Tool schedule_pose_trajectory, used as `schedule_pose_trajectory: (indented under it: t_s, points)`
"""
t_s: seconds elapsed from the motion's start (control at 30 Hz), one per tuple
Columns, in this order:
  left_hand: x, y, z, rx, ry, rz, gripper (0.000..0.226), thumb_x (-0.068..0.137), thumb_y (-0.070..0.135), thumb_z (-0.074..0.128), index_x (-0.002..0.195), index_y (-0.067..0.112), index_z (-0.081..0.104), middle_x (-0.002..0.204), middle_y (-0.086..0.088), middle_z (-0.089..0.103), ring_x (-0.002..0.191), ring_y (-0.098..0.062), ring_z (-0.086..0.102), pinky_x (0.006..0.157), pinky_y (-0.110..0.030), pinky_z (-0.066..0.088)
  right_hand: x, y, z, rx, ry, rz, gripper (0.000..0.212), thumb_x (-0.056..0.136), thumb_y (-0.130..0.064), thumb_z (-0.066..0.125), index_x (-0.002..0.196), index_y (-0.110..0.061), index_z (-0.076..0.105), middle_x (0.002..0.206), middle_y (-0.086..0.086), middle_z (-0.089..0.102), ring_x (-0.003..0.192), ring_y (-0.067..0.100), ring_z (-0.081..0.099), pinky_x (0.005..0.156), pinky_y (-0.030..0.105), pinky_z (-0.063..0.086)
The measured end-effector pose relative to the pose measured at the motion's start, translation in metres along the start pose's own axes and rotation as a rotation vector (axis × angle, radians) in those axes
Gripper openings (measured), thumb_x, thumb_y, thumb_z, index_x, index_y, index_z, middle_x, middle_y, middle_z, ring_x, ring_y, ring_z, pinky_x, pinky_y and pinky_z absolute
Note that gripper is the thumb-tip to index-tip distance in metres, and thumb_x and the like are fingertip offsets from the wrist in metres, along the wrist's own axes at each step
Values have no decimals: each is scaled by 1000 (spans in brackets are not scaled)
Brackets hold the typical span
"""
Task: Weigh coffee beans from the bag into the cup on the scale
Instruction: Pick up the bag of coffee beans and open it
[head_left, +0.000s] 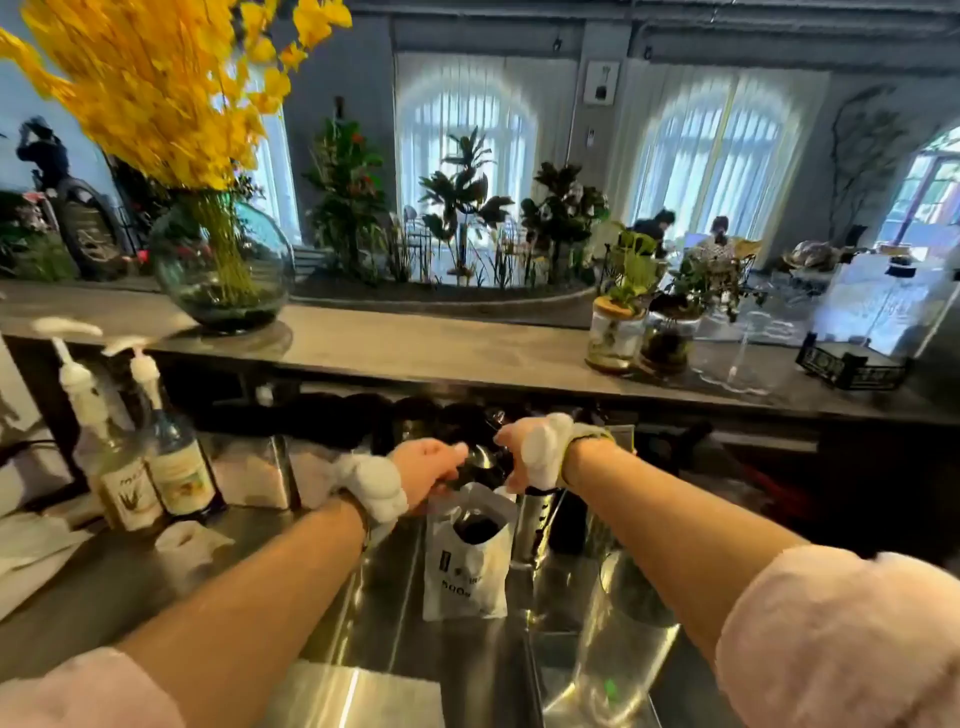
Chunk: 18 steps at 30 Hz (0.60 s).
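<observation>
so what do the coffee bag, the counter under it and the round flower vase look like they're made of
Coffee bag: white and matte with soft creases, probably coated paper or plastic film; the look leaves it open.
Counter: brushed stainless steel by its streaky, mirror-like reflections.
Flower vase: clear, green-tinted glass, since the yellow stems show straight through it.

White coffee bag (466, 566) upright on steel counter, top open, dark beans (475, 527) visible inside.

The bag (467, 561) is white with black print, its contents dark brown. Yellow flowers (156, 88) fill a greenish glass vase (221, 265). The sleeves (841, 639) are pale pink, the wristbands (375, 486) white, the table (415, 649) silver-grey steel.
</observation>
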<state>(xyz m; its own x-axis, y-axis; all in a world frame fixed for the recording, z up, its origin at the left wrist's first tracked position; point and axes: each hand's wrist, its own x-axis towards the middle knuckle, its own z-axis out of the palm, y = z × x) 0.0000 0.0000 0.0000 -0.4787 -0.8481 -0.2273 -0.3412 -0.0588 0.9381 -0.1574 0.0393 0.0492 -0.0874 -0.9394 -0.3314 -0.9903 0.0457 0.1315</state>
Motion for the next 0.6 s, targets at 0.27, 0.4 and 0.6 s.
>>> schedule_pose_trajectory:
  t_s: [0.27,0.4,0.6]
  points:
    - [6,-71,23,-14,201,-17,20,87,22,63,96,8,53,86,-10,57,77,-19,53,64,-27,42,31,-8,46,158,-84,19,52,71,-16,64,122,-17,52,109,8,61,98,29,59,77,38,47]
    - [9,-86,30,18,254,56,40,83,12,67,117,6,48,108,-11,56,97,-22,54,78,-28,42,42,-14,56,177,-79,10,23,69,-10,63,91,-17,60,76,-1,54,73,22,55,61,31,41]
    - [13,-107,31,93,144,97,78,80,12,70,143,20,24,141,-2,42,130,-23,39,107,-41,37,48,-20,71,367,-21,23,20,84,-11,56,72,-26,56,86,1,59,81,22,56,77,32,49]
